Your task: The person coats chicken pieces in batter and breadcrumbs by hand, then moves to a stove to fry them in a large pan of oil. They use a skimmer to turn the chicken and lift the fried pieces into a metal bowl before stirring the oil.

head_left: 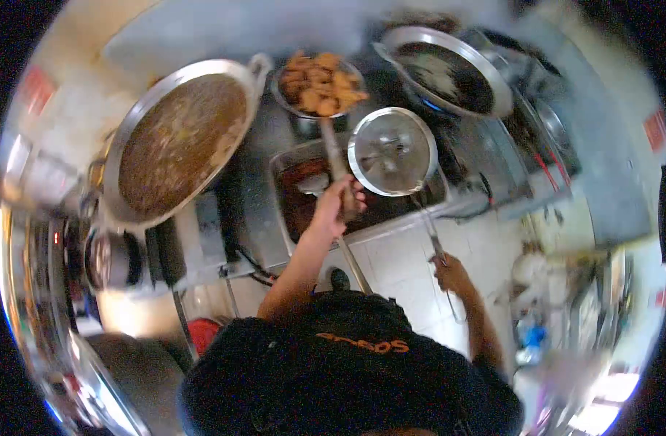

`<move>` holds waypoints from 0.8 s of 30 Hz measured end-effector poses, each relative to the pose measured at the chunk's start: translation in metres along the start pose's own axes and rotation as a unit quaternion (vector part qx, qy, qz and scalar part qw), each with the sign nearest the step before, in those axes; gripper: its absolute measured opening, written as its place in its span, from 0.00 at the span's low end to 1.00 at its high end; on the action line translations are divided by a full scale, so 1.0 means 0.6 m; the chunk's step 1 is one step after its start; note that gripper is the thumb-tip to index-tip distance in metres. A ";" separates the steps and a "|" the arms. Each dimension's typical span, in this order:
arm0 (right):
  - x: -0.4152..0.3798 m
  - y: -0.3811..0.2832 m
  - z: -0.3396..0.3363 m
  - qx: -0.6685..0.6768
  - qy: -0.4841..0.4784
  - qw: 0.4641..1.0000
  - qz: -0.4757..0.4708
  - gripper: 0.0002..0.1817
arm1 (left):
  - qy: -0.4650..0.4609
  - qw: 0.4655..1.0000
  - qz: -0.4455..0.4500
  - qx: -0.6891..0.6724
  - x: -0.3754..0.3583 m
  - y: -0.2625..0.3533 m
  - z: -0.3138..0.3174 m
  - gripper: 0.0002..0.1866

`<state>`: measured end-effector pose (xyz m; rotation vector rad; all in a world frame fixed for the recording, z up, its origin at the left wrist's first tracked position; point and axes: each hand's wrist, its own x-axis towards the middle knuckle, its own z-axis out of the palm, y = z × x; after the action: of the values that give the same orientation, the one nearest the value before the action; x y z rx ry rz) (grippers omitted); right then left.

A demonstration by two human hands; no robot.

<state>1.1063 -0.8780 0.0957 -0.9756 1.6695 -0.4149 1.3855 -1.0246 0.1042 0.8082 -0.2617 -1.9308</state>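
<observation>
My left hand (340,203) is wrapped round the long handle (333,149) of a strainer. Its round bowl is heaped with golden-brown fried pieces (320,83) at the back of the stove. Lower right, my right hand (453,275) grips the thin metal handle (429,225) of a round, silver-rimmed skimmer (392,151). The skimmer hangs over a rectangular metal tray (281,207) of dark brown liquid and hides part of it. A ladle (315,183) lies in the tray, its long handle passing below my left hand towards me.
At the left stands a large wok (115,174) of bubbling brown oil. Another wok (502,91) with dark liquid sits back right, a blue flame (430,105) beneath it. A pot (115,258) stands at lower left. Pale floor tiles (398,254) show beyond the stove's front edge.
</observation>
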 end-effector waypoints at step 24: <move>0.173 -0.020 0.078 -0.130 0.212 0.918 -0.309 0.21 | 0.048 0.959 0.079 0.266 -0.187 0.009 -0.292 0.17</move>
<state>1.1483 -0.9561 0.0231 -1.7187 1.7981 -0.8905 1.5334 -0.9033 0.0225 1.1877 -0.7852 -1.6789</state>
